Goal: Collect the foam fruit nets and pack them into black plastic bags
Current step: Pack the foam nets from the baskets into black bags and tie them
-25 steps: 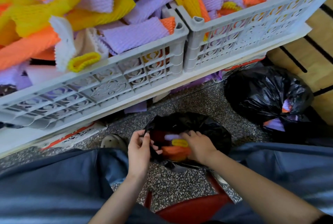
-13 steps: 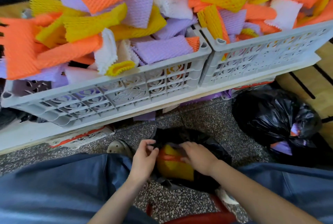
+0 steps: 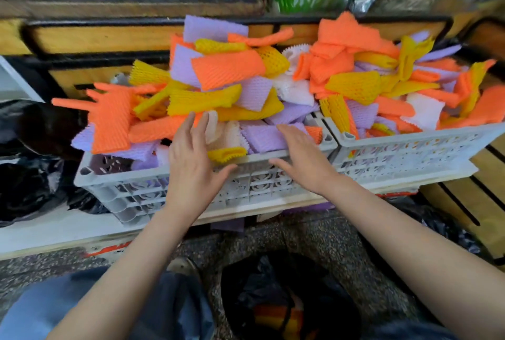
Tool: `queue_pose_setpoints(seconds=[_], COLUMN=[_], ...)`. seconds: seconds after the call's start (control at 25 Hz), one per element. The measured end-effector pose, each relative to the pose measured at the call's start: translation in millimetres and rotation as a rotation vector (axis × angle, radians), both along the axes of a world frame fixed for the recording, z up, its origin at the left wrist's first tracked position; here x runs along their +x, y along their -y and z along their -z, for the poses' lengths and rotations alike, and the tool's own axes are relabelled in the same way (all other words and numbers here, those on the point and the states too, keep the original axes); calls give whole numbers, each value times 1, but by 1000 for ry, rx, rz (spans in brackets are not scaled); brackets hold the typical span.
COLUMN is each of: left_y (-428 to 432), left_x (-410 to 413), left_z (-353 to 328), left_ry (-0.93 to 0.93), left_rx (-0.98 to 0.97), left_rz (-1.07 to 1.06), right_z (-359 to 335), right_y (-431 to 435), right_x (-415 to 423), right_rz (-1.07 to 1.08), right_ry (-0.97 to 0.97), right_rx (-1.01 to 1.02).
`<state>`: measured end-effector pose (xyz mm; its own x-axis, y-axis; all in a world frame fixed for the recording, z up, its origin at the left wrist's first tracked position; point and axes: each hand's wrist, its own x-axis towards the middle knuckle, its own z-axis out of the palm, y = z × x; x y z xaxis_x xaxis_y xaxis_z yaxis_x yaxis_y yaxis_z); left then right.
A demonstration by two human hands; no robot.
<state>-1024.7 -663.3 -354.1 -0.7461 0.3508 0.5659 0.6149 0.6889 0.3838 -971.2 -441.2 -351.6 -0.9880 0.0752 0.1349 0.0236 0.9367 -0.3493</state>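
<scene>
Head view. Black bag [image 3: 262,282] sitting on the floor below the arms, its lower part cut off, its orange-yellow contents blurring. Foam nets [image 3: 226,69], orange, yellow, purple and white, heaping in two white crates [image 3: 410,148]. Left hand [image 3: 191,164] and right hand [image 3: 303,159] reaching apart over the near crate, fingers straight, holding nothing.

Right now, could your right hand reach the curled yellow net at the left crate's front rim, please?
Probably yes: the open right hand hovers beside the yellow net, which lies uncovered on top by the crate rim.
</scene>
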Motion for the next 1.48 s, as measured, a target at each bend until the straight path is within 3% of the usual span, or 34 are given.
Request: queue_pose_setpoints(seconds=[0.12, 0.28, 0.4, 0.48, 0.64, 0.76, 0.96, 1.08, 1.4, 1.48], left_y=[5, 13, 16, 18, 3, -28, -91, -122, -161, -165], left_x=[-16, -27, -24, -14, 24, 61, 111, 136, 152, 145], left_z=[-1, -8, -24, -40, -66, -60, -6, 33, 122, 151], left_ry=[2, 3, 149, 143, 127, 176, 443, 487, 614, 716], left_rx=[-39, -32, 218, 363, 517, 541, 280, 101, -189, -257], left_rz=[-98, -130, -53, -33, 39, 230, 556, 690, 913, 863], right_z=[1, -13, -27, -36, -58, -64, -38, -12, 113, 151], right_y=[2, -3, -9, -6, 12, 21, 5, -24, -74, -81], right_x=[-13, -10, -11, -8, 25, 67, 135, 165, 188, 182], right_rz=[-12, -31, 11, 70, 203, 250, 427, 507, 814, 918], right_ry=[122, 87, -1, -123, -401, -394, -143, -43, 117, 116], right_rx=[55, 25, -60, -38, -258, -481, -1181, -1440, -1609, -1468])
